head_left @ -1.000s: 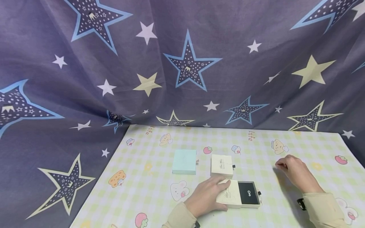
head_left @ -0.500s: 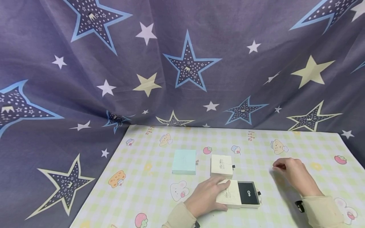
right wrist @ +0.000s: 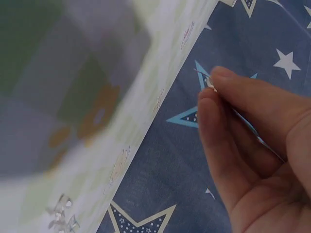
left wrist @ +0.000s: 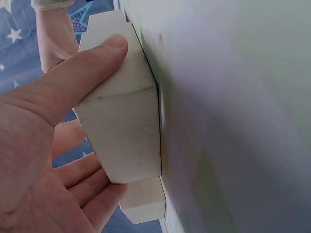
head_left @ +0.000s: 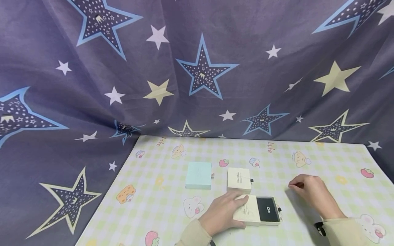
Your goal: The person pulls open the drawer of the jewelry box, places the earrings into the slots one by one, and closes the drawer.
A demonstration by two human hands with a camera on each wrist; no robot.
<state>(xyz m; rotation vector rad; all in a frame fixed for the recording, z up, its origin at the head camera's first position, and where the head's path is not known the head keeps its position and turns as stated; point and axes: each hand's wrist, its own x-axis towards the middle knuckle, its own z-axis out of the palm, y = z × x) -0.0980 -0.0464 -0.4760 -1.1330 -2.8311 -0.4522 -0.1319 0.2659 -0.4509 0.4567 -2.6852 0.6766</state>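
In the head view my left hand [head_left: 222, 212] grips a cream drawer-style jewellery box [head_left: 250, 211], thumb along the near side and fingers across the top and far side. Its drawer [head_left: 269, 219] is pulled out to the right, and a silver figure-eight piece [head_left: 268, 209] lies on the black pad inside. Right of the box, above the cloth, my right hand [head_left: 314, 194] pinches a small silver earring [right wrist: 210, 83] between thumb and index finger; a thin pin sticks out from it in the right wrist view. The rest of the earring is covered by the fingertips.
A second cream box [head_left: 239, 179] with a black tab lies just behind the gripped one. To its left is a mint-green box [head_left: 198, 175] with a ribbon tab. A checked cloth [head_left: 172, 218] covers the table, and a starry curtain [head_left: 197, 112] hangs behind.
My right hand has moved left and a little nearer, towards the pulled-out drawer. The left hand and the boxes stay where they were.
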